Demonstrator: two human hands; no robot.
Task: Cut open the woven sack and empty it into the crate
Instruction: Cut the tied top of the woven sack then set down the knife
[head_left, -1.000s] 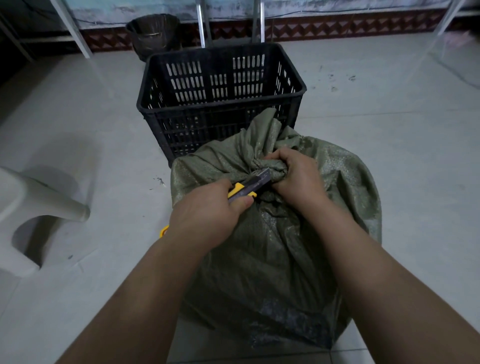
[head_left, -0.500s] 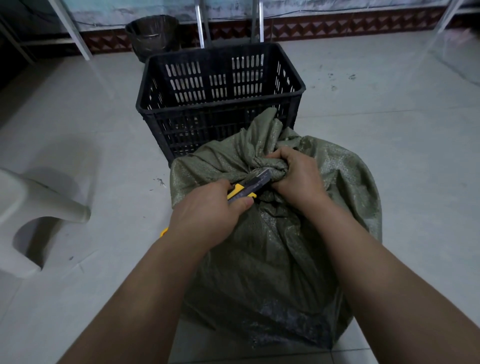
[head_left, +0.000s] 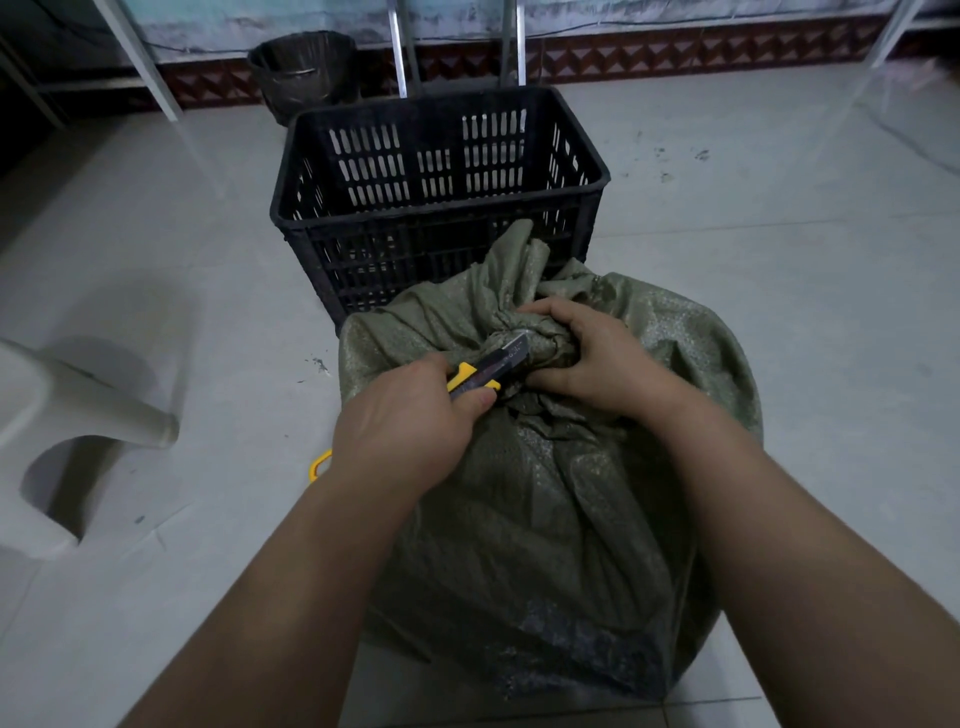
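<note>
— Where is the sack (head_left: 561, 499) now?

— On the floor, before the crate (head_left: 436, 171). My right hand (head_left: 597, 358) squeezes its knot; my left hand (head_left: 410, 426) grips the knife (head_left: 488, 366).

— The danger?

— If the blade slips, it may cut my right fingers (head_left: 550, 312).

Viewpoint: head-worn, above the sack (head_left: 545, 467)
Direction: forward and down at the floor (head_left: 779, 249)
Nearness: forearms seen close; crate (head_left: 441, 208) just beyond
Shared views: single view only
</note>
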